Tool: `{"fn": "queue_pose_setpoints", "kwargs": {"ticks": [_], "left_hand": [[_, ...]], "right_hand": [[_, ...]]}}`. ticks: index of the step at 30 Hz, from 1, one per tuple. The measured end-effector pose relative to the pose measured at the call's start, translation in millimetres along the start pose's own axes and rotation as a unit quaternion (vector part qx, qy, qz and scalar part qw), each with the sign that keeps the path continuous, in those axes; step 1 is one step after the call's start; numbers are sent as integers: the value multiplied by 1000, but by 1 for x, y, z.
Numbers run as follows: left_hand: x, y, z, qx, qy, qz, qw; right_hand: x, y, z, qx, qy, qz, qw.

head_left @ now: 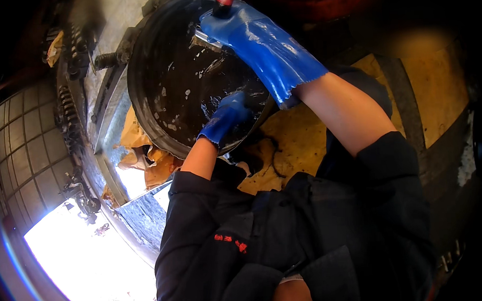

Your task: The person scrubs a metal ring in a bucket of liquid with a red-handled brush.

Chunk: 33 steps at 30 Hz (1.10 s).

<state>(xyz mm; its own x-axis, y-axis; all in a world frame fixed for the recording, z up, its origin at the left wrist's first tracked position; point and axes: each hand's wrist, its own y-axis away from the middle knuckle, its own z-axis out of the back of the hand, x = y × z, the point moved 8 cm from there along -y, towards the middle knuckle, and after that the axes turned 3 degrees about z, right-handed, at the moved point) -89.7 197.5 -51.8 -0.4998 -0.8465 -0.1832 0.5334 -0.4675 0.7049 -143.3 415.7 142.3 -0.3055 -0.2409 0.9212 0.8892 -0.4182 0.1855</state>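
A big round black tub holds dark liquid with pale flecks and foam on its surface. My right hand, in a long blue rubber glove, is closed round a brush over the far right part of the tub. The brush's dark handle with a red end sticks up past the fingers, and its metal band and bristles point down to the left. My left hand, gloved in blue too, dips into the liquid near the tub's near rim. Its fingers are under the surface and hidden.
Crumpled brown paper lies left of the tub by a metal frame. Yellowish, stained sheeting covers the floor to the right. A reddish round vessel stands beyond. Dark chain-like machine parts run along the left.
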Motion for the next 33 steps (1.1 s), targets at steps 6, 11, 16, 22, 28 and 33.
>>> {"fn": "queue_pose_setpoints", "kwargs": {"ticks": [6, 11, 16, 22, 28, 33], "left_hand": [[56, 18, -7, -8, 190, 123, 974], [72, 19, -24, -6, 477, 1, 879], [77, 19, -41, 59, 15, 123, 991], [66, 53, -3, -14, 424, 96, 900], [116, 100, 42, -131, 650, 79, 744], [127, 127, 48, -174, 705, 117, 677]], "right_hand": [[-9, 6, -8, 43, -14, -9, 999], [6, 29, -11, 77, -5, -93, 993], [-3, 36, -22, 79, -54, -53, 994], [-24, 42, -53, 145, -78, -59, 985], [-15, 60, -61, 151, -83, -82, 982], [20, 81, -118, 362, -48, -31, 930]]}}
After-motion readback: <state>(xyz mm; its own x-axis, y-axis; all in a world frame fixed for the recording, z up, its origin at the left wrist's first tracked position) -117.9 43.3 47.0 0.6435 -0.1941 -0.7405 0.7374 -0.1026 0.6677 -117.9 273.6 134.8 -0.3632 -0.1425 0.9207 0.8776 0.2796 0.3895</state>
